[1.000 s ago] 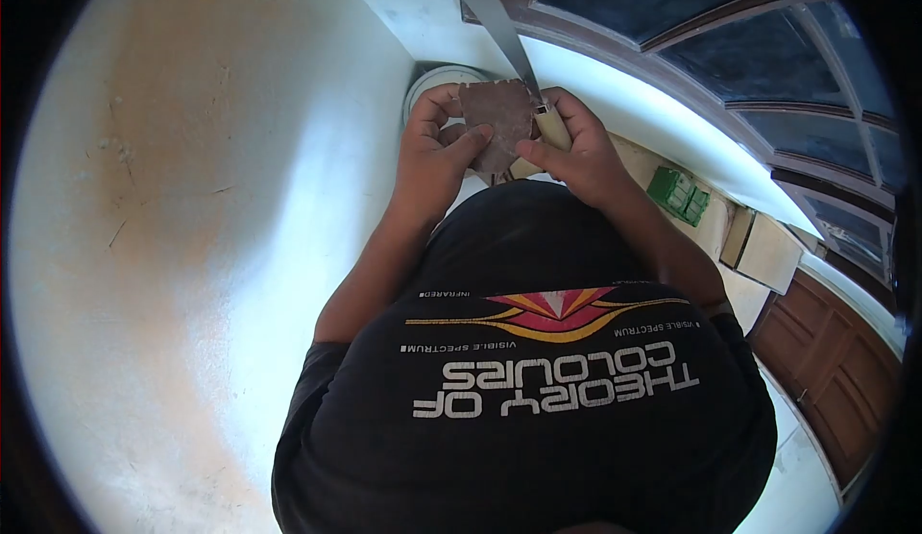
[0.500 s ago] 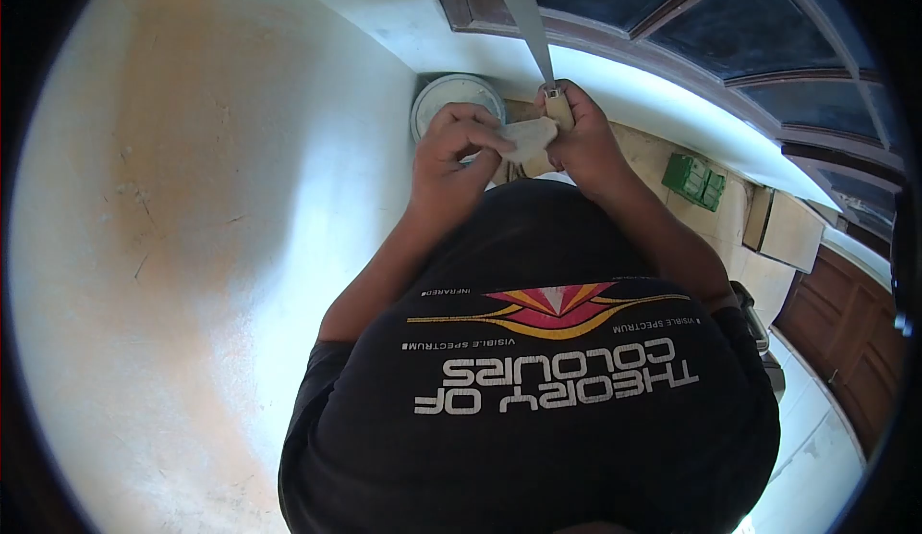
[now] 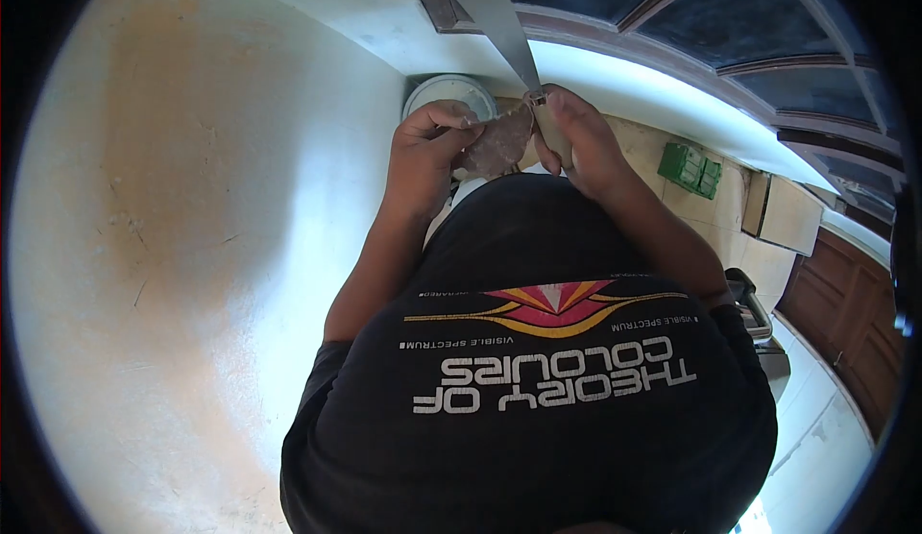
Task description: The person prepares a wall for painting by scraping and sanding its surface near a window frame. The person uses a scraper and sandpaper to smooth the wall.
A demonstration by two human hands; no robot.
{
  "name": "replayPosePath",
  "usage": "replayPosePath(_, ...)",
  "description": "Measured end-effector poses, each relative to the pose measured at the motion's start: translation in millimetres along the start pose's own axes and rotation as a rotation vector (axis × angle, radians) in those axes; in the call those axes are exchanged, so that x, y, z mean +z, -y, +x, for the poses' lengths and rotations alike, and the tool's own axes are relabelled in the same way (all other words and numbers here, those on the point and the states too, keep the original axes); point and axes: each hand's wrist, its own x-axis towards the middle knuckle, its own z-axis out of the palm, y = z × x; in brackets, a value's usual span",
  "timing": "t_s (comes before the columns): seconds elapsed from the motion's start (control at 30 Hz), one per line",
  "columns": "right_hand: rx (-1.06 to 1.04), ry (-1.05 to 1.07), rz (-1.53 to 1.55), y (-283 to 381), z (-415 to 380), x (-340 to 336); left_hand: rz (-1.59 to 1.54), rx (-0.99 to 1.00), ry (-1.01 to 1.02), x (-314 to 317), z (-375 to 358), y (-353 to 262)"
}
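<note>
My right hand (image 3: 586,140) is closed round the light handle of a scraper (image 3: 501,27), whose wide metal blade points up and to the left. A thin greyish-brown sheet (image 3: 499,143), perhaps sandpaper, spans the gap between my hands, with a ragged upper edge near the handle. Its left end is pinched between the thumb and fingers of my left hand (image 3: 427,155). Whether the fingers of my right hand also hold the sheet is hard to make out.
Beyond my left hand a round white lid or bucket (image 3: 451,95) stands in the corner. A stained wall (image 3: 182,198) rises at the left. Green object (image 3: 691,170) and box (image 3: 783,214) lie right; dark-framed windows (image 3: 711,25) are above.
My left hand has moved slightly left and the sheet has turned, now showing a darker, broader face. The scraper has shifted left, and its blade shows wider.
</note>
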Motion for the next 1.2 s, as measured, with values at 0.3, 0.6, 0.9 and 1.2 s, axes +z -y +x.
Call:
replayPosePath(0.3, 0.103, 0.129, -0.41, 4, 8, 12, 0.466, 0.448, 0.116, -21, -15, -5)
replayPosePath(0.6, -0.136, -0.009, -0.606, -11, 14, 32, 0.211, 0.096, 0.046, -25, -23, -12)
replayPosePath(0.9, -0.094, 0.021, -0.57, -23, 10, 35, 0.558, -0.008, 0.058, -43, -17, -4)
replayPosePath(1.2, 0.041, 0.034, -0.317, -19, 11, 20, 0.211, 0.215, 0.162, -30, -23, 3)
